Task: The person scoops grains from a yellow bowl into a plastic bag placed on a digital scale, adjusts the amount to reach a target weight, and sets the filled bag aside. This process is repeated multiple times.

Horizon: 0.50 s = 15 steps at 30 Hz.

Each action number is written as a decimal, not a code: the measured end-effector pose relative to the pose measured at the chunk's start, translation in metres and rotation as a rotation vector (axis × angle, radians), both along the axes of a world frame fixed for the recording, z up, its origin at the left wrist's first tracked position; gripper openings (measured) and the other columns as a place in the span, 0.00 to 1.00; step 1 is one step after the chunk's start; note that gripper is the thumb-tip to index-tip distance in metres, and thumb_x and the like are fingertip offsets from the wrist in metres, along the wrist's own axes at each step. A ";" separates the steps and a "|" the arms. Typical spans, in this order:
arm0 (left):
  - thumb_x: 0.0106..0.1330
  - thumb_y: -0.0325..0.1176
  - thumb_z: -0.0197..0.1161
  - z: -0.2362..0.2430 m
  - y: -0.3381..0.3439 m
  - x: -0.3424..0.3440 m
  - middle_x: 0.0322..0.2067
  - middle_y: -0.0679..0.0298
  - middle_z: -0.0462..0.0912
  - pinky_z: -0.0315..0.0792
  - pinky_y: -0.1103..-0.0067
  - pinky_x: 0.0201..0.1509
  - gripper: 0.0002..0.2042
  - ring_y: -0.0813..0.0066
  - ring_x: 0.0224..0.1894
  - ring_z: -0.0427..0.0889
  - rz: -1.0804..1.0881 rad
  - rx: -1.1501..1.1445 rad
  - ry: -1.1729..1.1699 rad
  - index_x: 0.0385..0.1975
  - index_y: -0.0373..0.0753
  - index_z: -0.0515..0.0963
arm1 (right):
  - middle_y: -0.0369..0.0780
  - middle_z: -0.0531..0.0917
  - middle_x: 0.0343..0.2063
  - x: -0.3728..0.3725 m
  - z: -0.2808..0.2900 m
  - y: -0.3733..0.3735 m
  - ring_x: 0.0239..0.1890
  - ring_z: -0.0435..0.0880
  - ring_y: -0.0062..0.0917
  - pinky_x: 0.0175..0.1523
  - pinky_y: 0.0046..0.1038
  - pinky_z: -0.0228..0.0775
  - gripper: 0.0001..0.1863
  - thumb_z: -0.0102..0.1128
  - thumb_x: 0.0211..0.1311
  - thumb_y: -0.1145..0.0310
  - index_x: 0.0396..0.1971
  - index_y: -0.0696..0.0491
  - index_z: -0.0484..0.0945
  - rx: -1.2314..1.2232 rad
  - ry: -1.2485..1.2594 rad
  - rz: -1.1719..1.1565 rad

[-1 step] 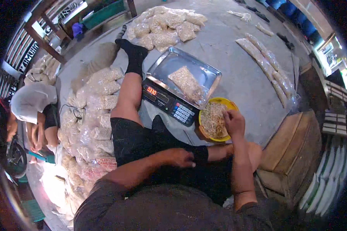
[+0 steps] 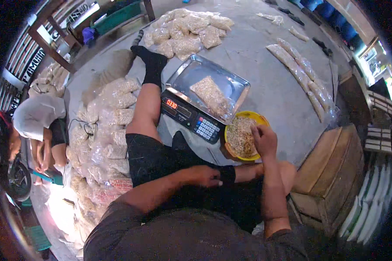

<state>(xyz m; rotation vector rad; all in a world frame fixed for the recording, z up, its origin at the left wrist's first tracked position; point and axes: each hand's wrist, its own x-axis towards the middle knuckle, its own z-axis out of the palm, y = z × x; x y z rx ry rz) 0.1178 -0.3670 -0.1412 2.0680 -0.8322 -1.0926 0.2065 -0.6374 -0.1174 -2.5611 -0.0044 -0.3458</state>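
Note:
My right hand (image 2: 265, 140) hangs at the right rim of a yellow bowl (image 2: 265, 119), its fingers drawn together; what they hold, if anything, is hidden. Pale beige bits (image 2: 241, 135) fill the bowl, darker brown near the hand. My left hand (image 2: 205, 176) is over my lap with curled fingers. A small pale spot shows at its fingertips, too small to name. In front of me, a black digital scale (image 2: 189, 114) with lit red digits carries a shiny metal tray (image 2: 189, 69). One clear bag of beige bits (image 2: 210, 95) lies on that tray, beside the bowl.
Filled clear bags (image 2: 113, 115) are heaped left of my leg, with another pile (image 2: 185, 32) ahead. Long filled bags (image 2: 294, 69) lie on the floor at right, near a wooden box (image 2: 326, 174). A person in a white shirt (image 2: 39, 114) bends over at far left.
The fingers of my left hand have shifted slightly. My right hand, the bowl and the bag on the tray look unchanged.

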 end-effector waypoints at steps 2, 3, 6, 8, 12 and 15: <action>0.73 0.56 0.55 -0.041 0.002 0.013 0.29 0.55 0.85 0.80 0.66 0.39 0.23 0.59 0.31 0.87 0.065 -0.001 0.070 0.41 0.39 0.80 | 0.45 0.87 0.32 0.005 0.007 0.010 0.36 0.87 0.41 0.44 0.39 0.78 0.16 0.65 0.66 0.54 0.33 0.55 0.84 0.076 0.003 0.046; 0.74 0.56 0.55 -0.047 -0.001 0.019 0.28 0.57 0.85 0.80 0.68 0.37 0.23 0.62 0.29 0.87 0.082 -0.008 0.114 0.42 0.39 0.79 | 0.46 0.87 0.32 0.001 0.015 0.011 0.36 0.87 0.41 0.45 0.39 0.78 0.17 0.65 0.65 0.54 0.33 0.55 0.84 0.146 0.001 0.057; 0.71 0.51 0.60 -0.033 -0.006 0.038 0.38 0.51 0.85 0.79 0.62 0.45 0.22 0.58 0.41 0.86 0.239 -0.023 0.538 0.51 0.38 0.76 | 0.45 0.87 0.29 -0.002 0.007 -0.001 0.32 0.88 0.35 0.41 0.35 0.78 0.16 0.66 0.66 0.57 0.34 0.56 0.84 0.225 0.022 0.103; 0.72 0.49 0.60 -0.037 -0.012 0.039 0.34 0.55 0.85 0.80 0.65 0.39 0.21 0.61 0.35 0.87 0.294 -0.004 0.572 0.53 0.39 0.74 | 0.44 0.87 0.27 -0.002 -0.006 -0.009 0.30 0.88 0.31 0.39 0.32 0.79 0.15 0.66 0.66 0.58 0.35 0.57 0.85 0.215 0.062 0.123; 0.75 0.48 0.58 -0.105 0.006 0.031 0.27 0.62 0.84 0.80 0.70 0.30 0.19 0.68 0.26 0.85 0.308 -0.219 0.401 0.54 0.40 0.73 | 0.45 0.88 0.34 0.011 -0.010 -0.012 0.36 0.89 0.35 0.44 0.33 0.80 0.16 0.66 0.65 0.58 0.39 0.57 0.85 0.253 0.108 0.140; 0.76 0.49 0.57 -0.052 -0.011 0.038 0.26 0.63 0.83 0.80 0.69 0.29 0.19 0.69 0.26 0.85 0.399 -0.103 0.534 0.54 0.40 0.72 | 0.46 0.89 0.40 0.006 0.004 -0.026 0.40 0.89 0.37 0.48 0.35 0.80 0.18 0.67 0.65 0.57 0.41 0.57 0.85 0.360 0.163 0.030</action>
